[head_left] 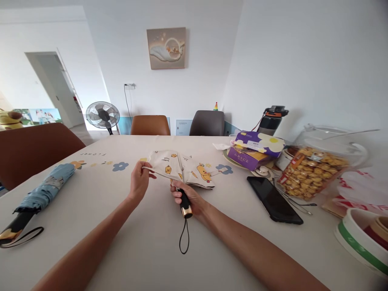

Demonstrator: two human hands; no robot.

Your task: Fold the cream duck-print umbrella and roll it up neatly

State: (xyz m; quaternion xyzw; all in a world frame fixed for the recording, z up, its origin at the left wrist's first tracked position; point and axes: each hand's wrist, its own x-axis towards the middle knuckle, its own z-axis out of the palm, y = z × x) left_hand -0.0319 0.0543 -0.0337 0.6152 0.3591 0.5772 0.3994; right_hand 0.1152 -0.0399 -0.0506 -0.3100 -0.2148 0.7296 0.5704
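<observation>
A cream folding umbrella [165, 163] printed with yellow ducks lies over the middle of the table, its canopy loose and partly spread in flaps. My right hand [189, 198] is wrapped round its black handle, which has a gold end and a black wrist loop hanging toward me. At the canopy's left edge, my left hand [141, 178] pinches the fabric between thumb and fingers. The canopy hides the umbrella's shaft and ribs. Off to the left, apart from both hands, lies a blue folded umbrella [50, 190] with a black and gold handle.
On the right are a black phone [274, 199], cables, a purple tissue box [251, 151], a dark bottle [271, 120], a clear jar of snacks [315, 165] and a white-green tape roll [360, 238]. Chairs [150, 125] stand beyond the table [145, 250]; a fan [103, 116] is behind.
</observation>
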